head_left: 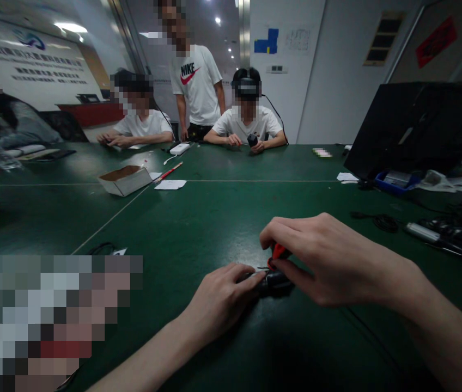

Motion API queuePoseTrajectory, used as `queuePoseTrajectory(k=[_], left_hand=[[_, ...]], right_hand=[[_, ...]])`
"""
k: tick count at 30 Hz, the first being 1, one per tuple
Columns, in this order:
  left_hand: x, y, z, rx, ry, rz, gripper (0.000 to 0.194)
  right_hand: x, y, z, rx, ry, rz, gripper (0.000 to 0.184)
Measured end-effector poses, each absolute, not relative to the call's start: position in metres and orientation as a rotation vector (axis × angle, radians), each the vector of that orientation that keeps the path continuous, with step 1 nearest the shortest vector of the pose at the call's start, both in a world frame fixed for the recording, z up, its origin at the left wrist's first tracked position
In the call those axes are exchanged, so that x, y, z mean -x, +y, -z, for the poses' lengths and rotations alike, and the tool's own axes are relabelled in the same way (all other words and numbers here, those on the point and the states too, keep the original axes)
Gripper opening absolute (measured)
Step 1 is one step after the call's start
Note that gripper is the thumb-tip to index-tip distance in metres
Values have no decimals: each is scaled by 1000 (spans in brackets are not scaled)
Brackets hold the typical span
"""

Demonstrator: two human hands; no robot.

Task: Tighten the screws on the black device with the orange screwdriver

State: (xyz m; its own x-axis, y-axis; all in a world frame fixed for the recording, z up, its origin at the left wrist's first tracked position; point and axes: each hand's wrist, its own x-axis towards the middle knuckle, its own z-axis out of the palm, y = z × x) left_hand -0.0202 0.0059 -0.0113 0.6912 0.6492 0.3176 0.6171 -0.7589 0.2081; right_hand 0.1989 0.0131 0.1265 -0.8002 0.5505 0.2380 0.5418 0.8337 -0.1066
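Note:
On the green table, my left hand (228, 287) closes its fingers over a dark, elongated black object (275, 279) and holds it against the tabletop. Much of that object is hidden under my fingers. Just above it, my right hand (316, 258) pinches a small red piece with black parts (280, 251) between thumb and fingers. The lower end of the red piece meets or nearly meets the black object; its exact kind cannot be made out. A thin black cable (372, 332) runs along the table below my right forearm.
An open white cardboard box (127, 182) stands at the back left, beside a red pencil-like stick (171, 170) and white paper (170, 185). A large black monitor (423, 130), a blue tray (396, 182) and tangled black cables (455, 231) occupy the right. Several people sit or stand around.

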Motion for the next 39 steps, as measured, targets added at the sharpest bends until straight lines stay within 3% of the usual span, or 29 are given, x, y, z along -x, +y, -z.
queuePoseTrajectory(k=[4, 7, 10, 13, 16, 24, 32, 39], left_hand=[[20, 5, 10, -2823, 1057, -584, 32], [20, 4, 10, -2826, 1044, -589, 30], [20, 5, 10, -2810, 1043, -618, 27], [19, 5, 10, -2798, 1032, -622, 26], [19, 5, 10, -2797, 1043, -611, 28], [19, 4, 8, -2823, 1052, -622, 30], [20, 6, 11, -2804, 1033, -586, 29], [20, 5, 8, -2845, 1055, -606, 32]], right_hand=[[-199, 17, -124, 867, -2730, 180, 9], [-200, 18, -123, 873, -2720, 294, 16], [-200, 16, -125, 860, -2735, 251, 19], [-199, 13, -129, 808, -2762, 16, 5], [-199, 13, -129, 777, -2772, -152, 17], [-199, 18, -124, 873, -2746, 237, 8], [-199, 12, -128, 797, -2746, -101, 17], [-200, 19, -123, 853, -2738, 221, 7]])
